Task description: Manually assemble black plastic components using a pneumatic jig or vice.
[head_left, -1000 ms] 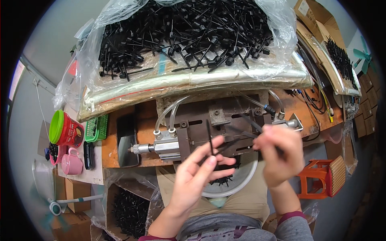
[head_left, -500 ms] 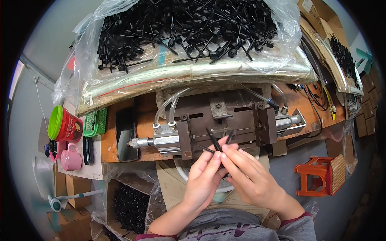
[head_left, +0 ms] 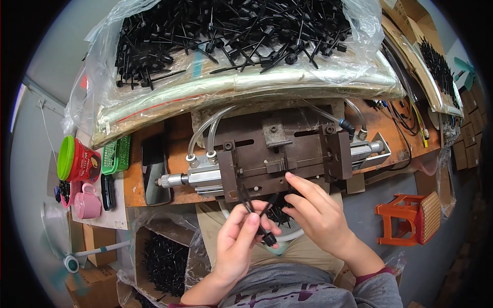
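Several thin black plastic stems with knob-like ends (head_left: 268, 237) are pinched in my left hand (head_left: 233, 246), in front of the dark metal fixture. One knob points down toward my lap, and the slim ends stick up past my fingers. My right hand (head_left: 321, 220) is at the fixture's front edge with its fingers apart. Its index fingertip is at the lower end of a small dark piece (head_left: 278, 165) at the fixture's middle; whether they touch I cannot tell. The brown metal fixture (head_left: 303, 150) has a silver cylinder (head_left: 205, 179) on its left and clear air hoses.
Behind the fixture, a plastic-lined tray (head_left: 246, 84) holds a heap of black stemmed pieces. A phone (head_left: 155, 177), green basket (head_left: 117, 154), red tub (head_left: 84, 161) and pink mug (head_left: 88, 203) are at left. A lined box (head_left: 192, 244) stands below; an orange stool (head_left: 405, 218) stands right.
My hands have separated. The left moved down and left with the black stemmed pieces; the right opened toward the fixture's middle, where a small dark piece now shows.
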Demonstrator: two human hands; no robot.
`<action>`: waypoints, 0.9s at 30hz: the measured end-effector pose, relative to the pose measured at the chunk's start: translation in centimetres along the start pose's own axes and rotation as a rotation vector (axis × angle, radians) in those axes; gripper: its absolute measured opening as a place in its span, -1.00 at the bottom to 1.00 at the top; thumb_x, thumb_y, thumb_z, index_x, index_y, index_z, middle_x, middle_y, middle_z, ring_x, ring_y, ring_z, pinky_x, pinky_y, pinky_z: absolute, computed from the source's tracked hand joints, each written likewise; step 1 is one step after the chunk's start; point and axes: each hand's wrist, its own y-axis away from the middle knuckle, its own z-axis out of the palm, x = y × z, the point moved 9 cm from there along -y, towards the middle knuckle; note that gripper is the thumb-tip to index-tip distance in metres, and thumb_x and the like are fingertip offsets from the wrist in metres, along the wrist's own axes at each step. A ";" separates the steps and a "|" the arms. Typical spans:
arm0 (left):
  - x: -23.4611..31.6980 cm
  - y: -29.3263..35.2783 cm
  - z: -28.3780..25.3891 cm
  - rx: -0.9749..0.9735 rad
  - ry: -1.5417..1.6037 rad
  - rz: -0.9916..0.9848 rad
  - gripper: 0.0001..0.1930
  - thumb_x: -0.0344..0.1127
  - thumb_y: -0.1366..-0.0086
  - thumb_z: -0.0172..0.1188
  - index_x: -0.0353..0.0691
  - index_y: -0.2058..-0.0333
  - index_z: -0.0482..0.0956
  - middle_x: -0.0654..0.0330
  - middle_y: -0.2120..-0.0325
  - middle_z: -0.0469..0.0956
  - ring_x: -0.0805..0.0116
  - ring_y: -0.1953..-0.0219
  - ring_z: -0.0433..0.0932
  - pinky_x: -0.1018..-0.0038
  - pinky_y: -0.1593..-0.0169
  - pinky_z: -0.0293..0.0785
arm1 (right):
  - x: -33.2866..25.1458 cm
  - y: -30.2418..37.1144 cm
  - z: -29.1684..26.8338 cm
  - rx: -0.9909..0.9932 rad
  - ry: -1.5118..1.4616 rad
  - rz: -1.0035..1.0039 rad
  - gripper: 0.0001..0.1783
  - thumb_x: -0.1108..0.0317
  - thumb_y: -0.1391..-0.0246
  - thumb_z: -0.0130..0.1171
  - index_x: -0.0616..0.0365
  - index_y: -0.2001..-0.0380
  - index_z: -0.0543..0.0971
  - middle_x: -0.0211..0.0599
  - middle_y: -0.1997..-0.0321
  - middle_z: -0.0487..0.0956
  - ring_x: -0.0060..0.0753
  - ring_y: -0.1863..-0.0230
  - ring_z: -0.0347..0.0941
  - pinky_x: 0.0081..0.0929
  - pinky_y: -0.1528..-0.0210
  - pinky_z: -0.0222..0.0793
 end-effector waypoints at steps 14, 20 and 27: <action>1.4 0.0 -0.2 0.037 -0.014 0.101 -0.53 -0.14 -0.54 -0.08 -0.43 -0.20 0.34 0.32 0.38 0.32 0.50 0.32 0.35 0.56 0.42 0.40 | -1.3 -1.9 0.9 -0.097 0.343 -0.058 -0.82 0.45 0.17 0.26 0.22 0.41 0.56 0.00 -0.01 0.63 -0.52 0.56 0.52 -0.59 0.51 0.38; 0.6 0.1 0.6 -0.003 -0.039 0.130 -0.50 -0.15 -0.56 -0.13 -0.47 -0.26 0.27 0.33 0.34 0.30 0.51 0.26 0.31 0.55 0.24 0.38 | -4.2 -1.7 -1.8 -0.094 -0.200 -0.132 -0.67 0.42 0.21 0.30 0.22 0.26 0.63 -0.17 0.16 0.62 -0.45 0.47 0.56 -0.56 0.47 0.47; -1.6 -0.8 2.1 -0.087 0.043 0.001 -0.47 -0.13 -0.57 -0.19 -0.45 -0.31 0.20 0.34 0.31 0.28 0.52 0.21 0.29 0.61 0.09 0.28 | -4.3 0.0 -1.5 -0.089 -0.120 -0.168 -0.66 0.47 0.15 0.41 0.33 0.24 0.62 -0.19 0.20 0.58 -0.37 0.35 0.59 -0.53 0.40 0.53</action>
